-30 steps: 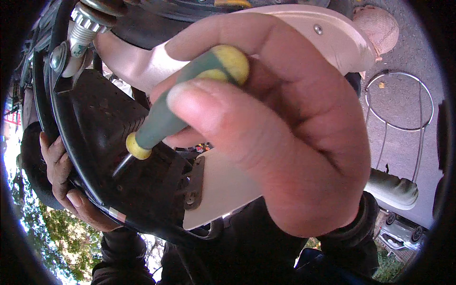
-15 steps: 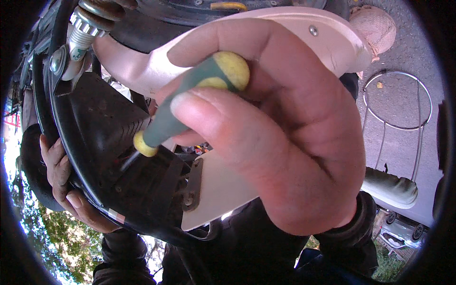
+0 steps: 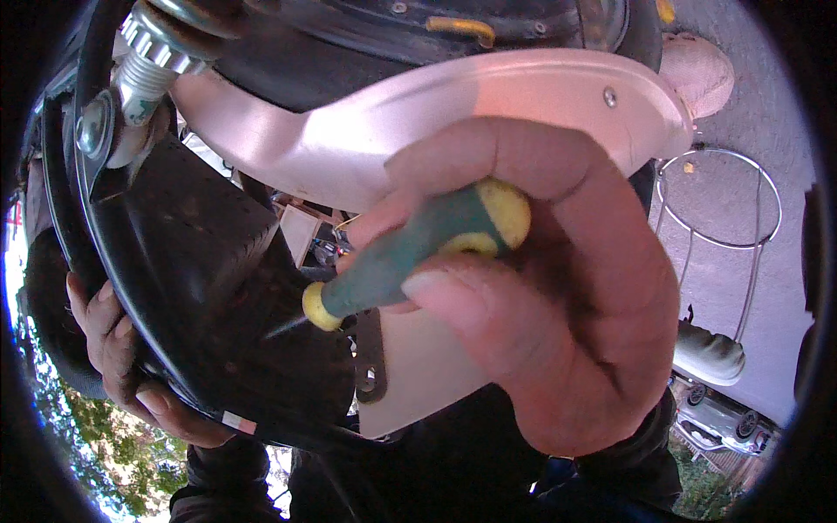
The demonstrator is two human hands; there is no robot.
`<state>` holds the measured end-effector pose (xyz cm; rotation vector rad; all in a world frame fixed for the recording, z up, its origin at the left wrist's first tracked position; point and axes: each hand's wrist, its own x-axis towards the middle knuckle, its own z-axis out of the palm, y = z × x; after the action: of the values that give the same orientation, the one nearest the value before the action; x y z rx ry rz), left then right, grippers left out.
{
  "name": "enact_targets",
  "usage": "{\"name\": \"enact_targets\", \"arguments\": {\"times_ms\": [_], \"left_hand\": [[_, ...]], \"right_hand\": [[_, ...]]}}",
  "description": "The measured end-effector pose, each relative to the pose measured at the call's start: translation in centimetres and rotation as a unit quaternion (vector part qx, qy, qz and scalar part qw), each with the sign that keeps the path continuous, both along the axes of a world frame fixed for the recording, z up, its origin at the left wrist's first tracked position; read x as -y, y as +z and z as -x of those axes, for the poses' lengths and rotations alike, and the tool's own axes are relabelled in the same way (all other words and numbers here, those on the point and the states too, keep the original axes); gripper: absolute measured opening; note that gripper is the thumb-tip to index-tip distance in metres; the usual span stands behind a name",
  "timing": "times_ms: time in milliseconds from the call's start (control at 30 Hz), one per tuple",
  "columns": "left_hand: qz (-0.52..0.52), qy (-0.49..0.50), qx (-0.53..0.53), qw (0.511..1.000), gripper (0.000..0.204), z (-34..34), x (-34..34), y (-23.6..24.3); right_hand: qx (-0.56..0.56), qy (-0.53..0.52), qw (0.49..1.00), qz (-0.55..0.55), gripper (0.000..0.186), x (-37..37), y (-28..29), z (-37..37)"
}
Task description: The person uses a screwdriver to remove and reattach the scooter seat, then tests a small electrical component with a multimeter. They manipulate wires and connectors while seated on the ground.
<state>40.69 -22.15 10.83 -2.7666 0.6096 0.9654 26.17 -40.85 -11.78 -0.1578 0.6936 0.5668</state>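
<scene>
My right hand (image 3: 567, 322) fills the middle of the view, its fingers and thumb closed round a screwdriver (image 3: 392, 253) with a green and yellow handle. The thin metal shank points down and left over a black plastic mudguard-like panel (image 3: 192, 218); I cannot tell whether its tip touches anything. At the left, my left hand (image 3: 113, 357) is wrapped round a black tubular frame (image 3: 144, 292) that looks like part of a motorbike or scooter. A flat pale panel (image 3: 427, 366) with a dark slotted bracket (image 3: 370, 366) lies under my right hand.
A silver curved cover (image 3: 349, 148) spans the top beside a black wheel or tyre (image 3: 349, 52). A shock absorber (image 3: 144, 87) stands at upper left. On the grey pavement at right are a round metal-framed stool (image 3: 758, 244), a pinkish cloth bundle (image 3: 697, 74) and a parked car (image 3: 724, 423).
My right hand has moved right and downward with the screwdriver, drawing its shank away from the frame tube. The left hand keeps its hold on the tube.
</scene>
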Motion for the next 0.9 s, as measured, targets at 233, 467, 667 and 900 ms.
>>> {"name": "enact_targets", "arguments": {"times_ms": [233, 467, 667, 900], "left_hand": [[-0.080, -0.113, -0.035, 0.990, 0.054, -1.9, 0.3, 1.1], [-0.079, -0.049, -0.010, 0.996, 0.052, -0.3, 0.8, 0.5], [-0.073, -0.085, -0.041, 0.993, 0.050, -1.0, 1.2, 0.0], [-0.078, -0.123, -0.056, 0.988, 0.049, -1.4, 0.9, 0.2]], "right_hand": [[0.013, 0.010, 1.000, -0.005, 0.037, 0.8, 0.5, -0.5], [0.018, 0.010, 1.000, -0.017, 0.036, 1.0, 1.0, -1.3], [0.026, -0.007, 1.000, -0.011, 0.034, 0.4, 0.8, -1.0], [0.021, 0.001, 1.000, -0.002, 0.034, 0.6, 0.8, -1.1]]}}
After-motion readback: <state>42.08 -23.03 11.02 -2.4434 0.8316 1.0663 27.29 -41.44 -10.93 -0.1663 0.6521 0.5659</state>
